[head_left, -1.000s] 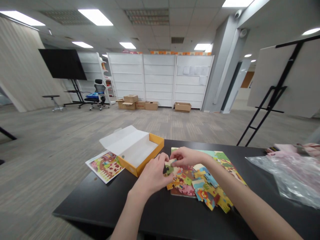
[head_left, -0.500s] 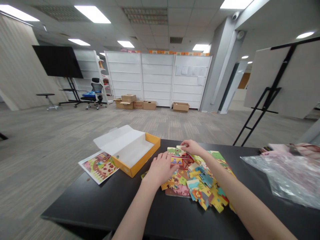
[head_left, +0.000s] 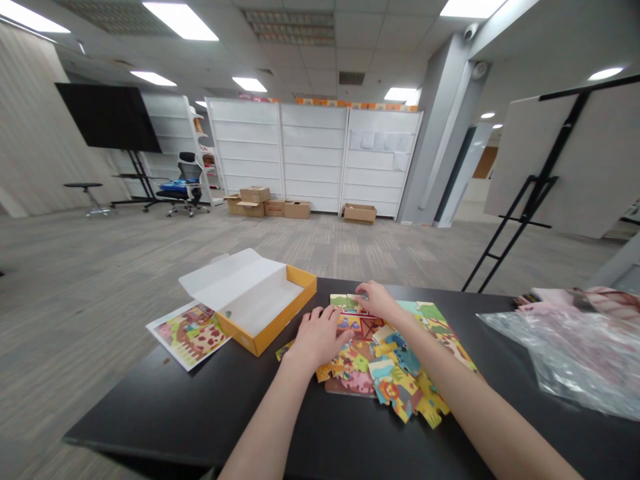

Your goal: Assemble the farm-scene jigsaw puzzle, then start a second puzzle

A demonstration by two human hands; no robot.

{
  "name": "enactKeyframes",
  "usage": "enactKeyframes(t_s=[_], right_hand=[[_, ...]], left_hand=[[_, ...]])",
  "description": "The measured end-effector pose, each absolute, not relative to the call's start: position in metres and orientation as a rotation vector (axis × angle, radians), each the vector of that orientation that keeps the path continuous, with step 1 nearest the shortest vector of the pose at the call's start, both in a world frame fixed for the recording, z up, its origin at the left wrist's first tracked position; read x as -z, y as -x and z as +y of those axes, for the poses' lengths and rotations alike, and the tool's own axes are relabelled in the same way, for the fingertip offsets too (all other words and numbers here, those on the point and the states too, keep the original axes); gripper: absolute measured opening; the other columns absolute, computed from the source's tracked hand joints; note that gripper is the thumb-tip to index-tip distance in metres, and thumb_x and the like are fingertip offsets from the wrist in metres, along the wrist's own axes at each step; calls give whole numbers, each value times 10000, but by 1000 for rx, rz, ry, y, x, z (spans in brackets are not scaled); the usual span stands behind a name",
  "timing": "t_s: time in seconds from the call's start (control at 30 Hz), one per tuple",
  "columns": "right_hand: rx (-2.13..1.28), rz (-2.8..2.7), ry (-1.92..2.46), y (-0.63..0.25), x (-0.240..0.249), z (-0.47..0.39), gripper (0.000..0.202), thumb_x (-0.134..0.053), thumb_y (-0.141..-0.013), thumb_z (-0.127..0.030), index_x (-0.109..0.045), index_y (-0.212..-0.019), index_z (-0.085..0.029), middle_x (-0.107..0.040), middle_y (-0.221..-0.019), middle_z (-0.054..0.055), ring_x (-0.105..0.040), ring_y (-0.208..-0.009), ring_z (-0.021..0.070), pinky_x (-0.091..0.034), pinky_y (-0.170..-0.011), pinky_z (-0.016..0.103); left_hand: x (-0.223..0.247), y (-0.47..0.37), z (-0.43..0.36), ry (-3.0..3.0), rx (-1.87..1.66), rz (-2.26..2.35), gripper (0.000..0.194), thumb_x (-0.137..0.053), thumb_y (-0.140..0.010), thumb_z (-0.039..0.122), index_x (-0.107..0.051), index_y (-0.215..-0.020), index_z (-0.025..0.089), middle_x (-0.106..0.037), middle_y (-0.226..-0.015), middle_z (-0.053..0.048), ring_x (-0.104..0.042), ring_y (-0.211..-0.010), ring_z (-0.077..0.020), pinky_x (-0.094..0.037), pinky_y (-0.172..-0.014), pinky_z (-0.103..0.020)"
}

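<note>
A colourful puzzle board [head_left: 350, 387] lies on the black table, with many loose puzzle pieces [head_left: 395, 390] heaped over its middle and front. My left hand [head_left: 319, 333] rests palm down at the board's left side, fingers spread, holding nothing. At the board's back edge, my right hand [head_left: 374, 298] has its fingertips bent down onto a green and cream puzzle piece [head_left: 356, 304] in the upper left part of the picture. My right forearm passes over the board's right half and hides some of it.
An open yellow box [head_left: 285, 320] with a white lid stands left of the board. Beside it lies a printed picture sheet [head_left: 193, 333]. Clear plastic bags [head_left: 565, 360] with pink items are on the right of the black table [head_left: 165, 413].
My right hand has moved slightly left and down with the piece, which now sits flatter against the board. The left hand stays nearly in place. The view has shifted a little.
</note>
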State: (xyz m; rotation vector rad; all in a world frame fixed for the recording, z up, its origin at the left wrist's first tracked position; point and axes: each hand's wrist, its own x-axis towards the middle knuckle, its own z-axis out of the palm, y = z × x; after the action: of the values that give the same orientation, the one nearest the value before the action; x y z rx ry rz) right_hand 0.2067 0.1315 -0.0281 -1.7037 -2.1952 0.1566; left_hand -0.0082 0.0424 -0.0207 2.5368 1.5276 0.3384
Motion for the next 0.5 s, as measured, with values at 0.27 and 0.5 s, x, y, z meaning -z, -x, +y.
enactKeyframes(t_s=[0.27,0.5], right_hand=[[-268,-2416,1305,-211,25,129,286,-705,-836,-336,-746,-1066,-172,-729,-1116,121,-657,-1033,254,-477,-948,361],[-295,-2451,1325,-211,23,130,297,-698,-827,-324,-752,-1076,-171,-737,-1115,127,-675,-1016,270,-493,-923,367]], left_hand=[[20,8,42,-2536,-333,1573,643,-370,-949,598,-502,-1390,148,-469,-1502,-177,-440,-1337,-368,-352,-1085,-535],[22,8,45,-2532,-346,1561,597,-384,-948,588,-522,-1365,184,-494,-1488,-147,-445,-1324,-358,-359,-1076,-521]])
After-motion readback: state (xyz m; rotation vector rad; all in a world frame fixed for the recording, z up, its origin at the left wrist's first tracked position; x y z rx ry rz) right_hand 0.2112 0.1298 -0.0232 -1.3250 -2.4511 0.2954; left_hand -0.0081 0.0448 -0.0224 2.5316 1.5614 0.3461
